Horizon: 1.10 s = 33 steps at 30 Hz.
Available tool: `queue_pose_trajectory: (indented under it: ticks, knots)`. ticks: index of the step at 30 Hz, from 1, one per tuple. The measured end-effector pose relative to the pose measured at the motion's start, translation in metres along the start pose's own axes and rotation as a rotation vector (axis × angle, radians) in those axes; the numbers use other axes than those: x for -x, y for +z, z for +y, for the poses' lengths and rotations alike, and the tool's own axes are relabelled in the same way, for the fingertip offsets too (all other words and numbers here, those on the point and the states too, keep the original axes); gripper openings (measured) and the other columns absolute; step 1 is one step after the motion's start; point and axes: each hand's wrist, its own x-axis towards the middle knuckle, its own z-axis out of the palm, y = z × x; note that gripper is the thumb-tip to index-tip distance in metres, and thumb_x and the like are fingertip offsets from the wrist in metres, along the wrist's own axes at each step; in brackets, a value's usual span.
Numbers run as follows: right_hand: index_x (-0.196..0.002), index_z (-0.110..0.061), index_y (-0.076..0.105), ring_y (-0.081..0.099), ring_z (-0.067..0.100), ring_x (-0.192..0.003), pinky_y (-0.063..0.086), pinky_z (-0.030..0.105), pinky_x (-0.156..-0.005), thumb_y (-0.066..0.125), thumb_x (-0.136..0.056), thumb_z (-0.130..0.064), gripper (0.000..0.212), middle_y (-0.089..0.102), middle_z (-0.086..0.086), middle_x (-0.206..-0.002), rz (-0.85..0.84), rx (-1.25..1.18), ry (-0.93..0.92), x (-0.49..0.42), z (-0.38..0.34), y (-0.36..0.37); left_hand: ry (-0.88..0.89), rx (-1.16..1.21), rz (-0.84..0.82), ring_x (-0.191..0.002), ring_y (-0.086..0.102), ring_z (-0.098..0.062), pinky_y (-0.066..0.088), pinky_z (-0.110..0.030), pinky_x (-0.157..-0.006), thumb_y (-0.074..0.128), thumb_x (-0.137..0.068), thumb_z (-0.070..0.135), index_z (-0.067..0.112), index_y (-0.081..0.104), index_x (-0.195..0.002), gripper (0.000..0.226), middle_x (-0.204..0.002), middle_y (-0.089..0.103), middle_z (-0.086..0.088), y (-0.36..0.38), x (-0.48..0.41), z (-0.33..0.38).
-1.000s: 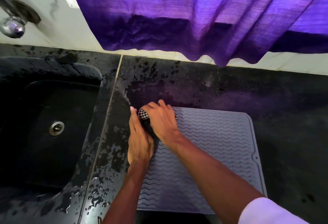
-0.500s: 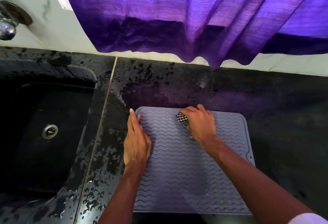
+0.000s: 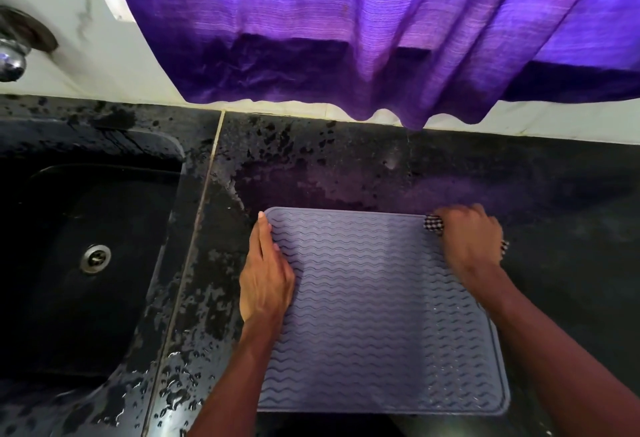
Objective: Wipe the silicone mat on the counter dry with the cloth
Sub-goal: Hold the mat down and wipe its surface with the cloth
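Note:
A grey silicone mat (image 3: 374, 315) with wavy ridges lies flat on the black counter (image 3: 346, 173). My left hand (image 3: 265, 274) rests flat with fingers together on the mat's left edge, holding nothing. At the mat's far right corner my right hand (image 3: 471, 239) is closed on a bunched black-and-white checked cloth (image 3: 433, 222), pressing it down. Most of the cloth is hidden under the hand; a bit shows at either side. Small droplets glint on the mat's near right part.
A black sink (image 3: 86, 253) with a metal drain (image 3: 96, 258) lies to the left. Water beads on the counter strip between sink and mat. A chrome tap (image 3: 12, 59) sticks out at the far left. A purple curtain (image 3: 363, 28) hangs over the back wall.
My right hand has swept the cloth from the mat's far left corner across to its far right corner. The left hand has stayed on the left edge.

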Motion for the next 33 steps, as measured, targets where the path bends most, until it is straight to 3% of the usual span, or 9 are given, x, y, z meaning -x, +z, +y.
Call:
queue_pose_trajectory:
  ticks: [4,7,9,13,22,29,33]
  knots:
    - [-0.103,-0.026,0.071,0.058,0.025,-0.087,0.049,0.036,-0.071,0.074,-0.064,0.002,0.048,0.072,-0.003,-0.095,0.070,-0.292,-0.255,-0.007,-0.075,-0.010,0.084,-0.046,0.008,-0.128,0.061,-0.027,0.060,-0.042,-0.085,0.044,-0.106,0.020,0.015,0.044,-0.153,0.048,-0.160,0.040,0.003,0.004,-0.002,-0.006]
    - [-0.111,-0.027,0.068,0.056,0.022,-0.097,0.044,0.038,-0.079,0.070,-0.073,0.001,0.047,0.069,-0.006,-0.106,0.037,-0.367,-0.390,-0.003,-0.123,-0.002,0.262,-0.143,0.031,-0.135,0.054,-0.023,0.056,-0.043,-0.100,0.038,-0.104,0.030,0.008,0.054,-0.146,0.050,-0.154,0.050,-0.005,0.007,-0.003,-0.012]
    - [-0.114,-0.025,0.067,0.055,0.024,-0.102,0.042,0.039,-0.082,0.070,-0.072,0.002,0.050,0.068,-0.005,-0.112,0.030,-0.359,-0.411,0.003,-0.126,0.011,0.287,-0.173,0.048,-0.136,0.052,-0.022,0.053,-0.044,-0.105,0.036,-0.103,0.035,0.007,0.055,-0.144,0.054,-0.153,0.051,-0.007,0.008,-0.004,-0.013]
    - [-0.105,-0.026,0.071,0.060,0.025,-0.094,0.045,0.037,-0.075,0.080,-0.061,-0.001,0.051,0.070,-0.006,-0.105,0.100,-0.324,-0.382,0.004,-0.094,0.025,0.273,-0.177,0.069,-0.137,0.049,-0.019,0.050,-0.041,-0.108,0.037,-0.102,0.037,0.008,0.056,-0.144,0.055,-0.154,0.051,-0.004,0.010,-0.005,-0.015]
    - [-0.098,-0.026,0.073,0.062,0.028,-0.085,0.050,0.038,-0.068,0.085,-0.048,-0.003,0.056,0.072,-0.004,-0.094,0.088,-0.194,-0.217,0.000,0.002,0.029,0.253,-0.154,0.070,-0.138,0.050,-0.020,0.048,-0.038,-0.109,0.036,-0.102,0.037,0.008,0.054,-0.145,0.055,-0.154,0.049,-0.002,0.011,-0.004,-0.016]
    - [-0.101,-0.026,0.072,0.059,0.031,-0.089,0.049,0.041,-0.071,0.078,-0.062,-0.009,0.043,0.072,-0.001,-0.099,0.060,-0.104,-0.052,0.004,0.075,0.029,0.250,-0.144,0.071,-0.138,0.050,-0.020,0.049,-0.040,-0.109,0.036,-0.102,0.036,0.008,0.053,-0.146,0.055,-0.155,0.049,-0.002,0.011,-0.004,-0.017]
    - [-0.097,-0.022,0.072,0.058,0.034,-0.088,0.049,0.043,-0.071,0.072,-0.069,-0.007,0.031,0.072,0.003,-0.094,0.059,-0.065,0.019,0.003,0.077,0.024,0.240,-0.146,0.071,-0.138,0.050,-0.020,0.049,-0.042,-0.109,0.036,-0.102,0.036,0.008,0.053,-0.146,0.055,-0.155,0.049,-0.003,0.010,-0.004,-0.014]
